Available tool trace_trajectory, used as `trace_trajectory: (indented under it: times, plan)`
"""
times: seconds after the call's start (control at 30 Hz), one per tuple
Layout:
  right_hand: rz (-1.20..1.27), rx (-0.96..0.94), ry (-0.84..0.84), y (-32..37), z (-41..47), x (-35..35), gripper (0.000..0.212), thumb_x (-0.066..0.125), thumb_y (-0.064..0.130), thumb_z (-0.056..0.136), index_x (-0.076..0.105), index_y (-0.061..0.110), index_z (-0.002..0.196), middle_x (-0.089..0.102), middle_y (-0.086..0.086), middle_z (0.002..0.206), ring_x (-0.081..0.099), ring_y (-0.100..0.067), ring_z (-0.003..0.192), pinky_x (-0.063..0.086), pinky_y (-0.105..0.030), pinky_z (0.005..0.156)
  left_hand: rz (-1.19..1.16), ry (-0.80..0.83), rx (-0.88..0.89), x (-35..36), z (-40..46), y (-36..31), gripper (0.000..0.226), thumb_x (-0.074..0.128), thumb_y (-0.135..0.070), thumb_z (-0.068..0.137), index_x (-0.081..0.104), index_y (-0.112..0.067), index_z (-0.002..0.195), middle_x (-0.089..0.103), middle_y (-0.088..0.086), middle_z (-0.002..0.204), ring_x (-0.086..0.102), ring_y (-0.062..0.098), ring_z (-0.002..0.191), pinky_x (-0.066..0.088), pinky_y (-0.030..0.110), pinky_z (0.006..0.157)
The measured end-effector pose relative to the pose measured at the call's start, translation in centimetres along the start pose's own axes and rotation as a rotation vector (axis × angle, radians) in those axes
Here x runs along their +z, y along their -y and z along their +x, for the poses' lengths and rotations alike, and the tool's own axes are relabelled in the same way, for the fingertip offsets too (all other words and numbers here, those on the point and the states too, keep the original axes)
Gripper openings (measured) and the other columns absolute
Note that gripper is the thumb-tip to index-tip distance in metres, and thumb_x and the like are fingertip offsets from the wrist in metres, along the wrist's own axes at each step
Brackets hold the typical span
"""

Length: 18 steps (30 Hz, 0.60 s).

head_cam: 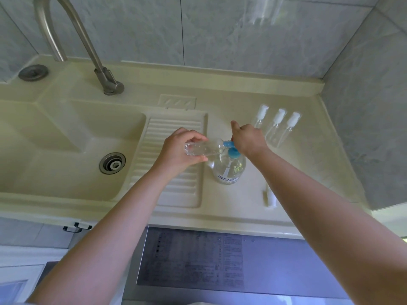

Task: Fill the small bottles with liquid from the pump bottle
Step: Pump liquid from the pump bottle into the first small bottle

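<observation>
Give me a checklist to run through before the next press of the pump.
1. Small bottle gripped by left hand: ok, held nearly level.
2. Bottle mouth against the blue pump nozzle: cannot tell, the join is partly hidden.
3. Right hand on the pump head: ok.
4. Pump bottle upright on the counter: ok.
5. Liquid left in the pump bottle: ok, liquid shows through it.
6. Three capped bottles lying clear of the hands: ok.

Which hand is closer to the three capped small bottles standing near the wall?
Right. The right hand presses the blue pump head just beside the three capped bottles; the left hand holds a small bottle farther left.
</observation>
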State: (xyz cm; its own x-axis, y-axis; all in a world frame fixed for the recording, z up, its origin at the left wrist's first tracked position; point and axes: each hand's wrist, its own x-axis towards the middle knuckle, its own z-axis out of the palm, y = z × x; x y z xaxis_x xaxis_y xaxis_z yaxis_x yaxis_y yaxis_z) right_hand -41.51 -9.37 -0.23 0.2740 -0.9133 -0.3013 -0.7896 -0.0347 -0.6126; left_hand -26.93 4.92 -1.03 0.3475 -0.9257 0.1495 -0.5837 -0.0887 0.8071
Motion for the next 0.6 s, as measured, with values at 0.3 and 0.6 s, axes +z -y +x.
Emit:
trace_trajectory:
  times: [0.3, 0.6]
  plan:
    - [-0.081, -0.026, 0.086, 0.5, -0.2, -1.0, 0.062, 0.027, 0.051, 0.100, 0.066, 0.002, 0.103, 0.068, -0.019, 0.091, 0.066, -0.033, 0.084, 0.048, -0.031, 0.075, 0.067, -0.012, -0.017, 0.1, -0.2, -0.7, 0.052, 0.092, -0.015, 0.057, 0.071, -0.028, 0.103, 0.060, -0.001, 0.105, 0.062, 0.008, 0.097, 0.046, 0.021, 0.096]
    - [-0.049, 0.073, 0.215, 1.9, -0.8, -2.6, 0.063, 0.033, 0.052, 0.098, 0.068, 0.000, 0.106, 0.065, -0.012, 0.071, 0.062, -0.025, 0.054, 0.050, -0.025, 0.058, 0.072, 0.029, -0.027, -0.3, -0.3, -1.3, 0.049, 0.090, -0.013, 0.060, 0.070, -0.023, 0.103, 0.059, 0.002, 0.107, 0.062, 0.010, 0.099, 0.044, 0.020, 0.093]
